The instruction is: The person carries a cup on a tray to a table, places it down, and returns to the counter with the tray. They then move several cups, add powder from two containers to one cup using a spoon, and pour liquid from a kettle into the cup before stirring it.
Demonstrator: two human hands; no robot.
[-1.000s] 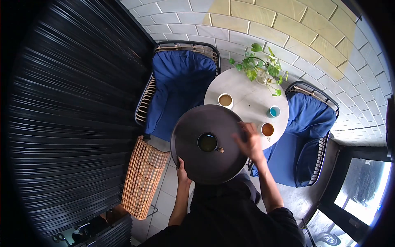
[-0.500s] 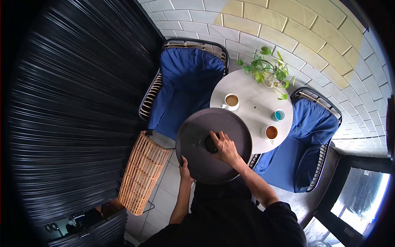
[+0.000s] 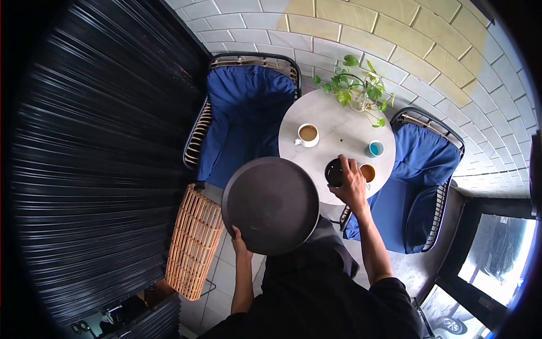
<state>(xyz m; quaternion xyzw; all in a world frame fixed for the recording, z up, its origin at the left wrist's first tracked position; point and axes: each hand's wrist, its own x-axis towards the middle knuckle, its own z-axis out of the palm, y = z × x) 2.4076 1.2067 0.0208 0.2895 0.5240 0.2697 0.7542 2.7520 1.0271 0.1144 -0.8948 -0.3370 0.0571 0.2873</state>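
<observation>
My left hand (image 3: 240,244) grips the lower left rim of a round dark serving tray (image 3: 271,200), which carries nothing now. Over the front of the round marble table (image 3: 307,161), my right hand (image 3: 352,189) has its fingers around the rim of a small black cup (image 3: 333,173). Just right of those fingers is a white cup of brown drink (image 3: 367,172), partly covered by them. Behind it stands a small cup with blue inside (image 3: 374,149). A white mug of milky coffee (image 3: 307,134) sits at the table's left side.
A leafy plant in a glass vase (image 3: 359,100) stands at the table's back, by the brick wall (image 3: 316,25). Blue-cushioned chairs flank the table, one left (image 3: 243,118) and one right (image 3: 420,175). A wicker piece (image 3: 195,243) is at lower left. Black ridged panelling (image 3: 101,169) lines the left.
My right hand has lifted the black cup off the tray and carried it right, over the table. The tray, still in my left hand, has shifted left and tilted somewhat.
</observation>
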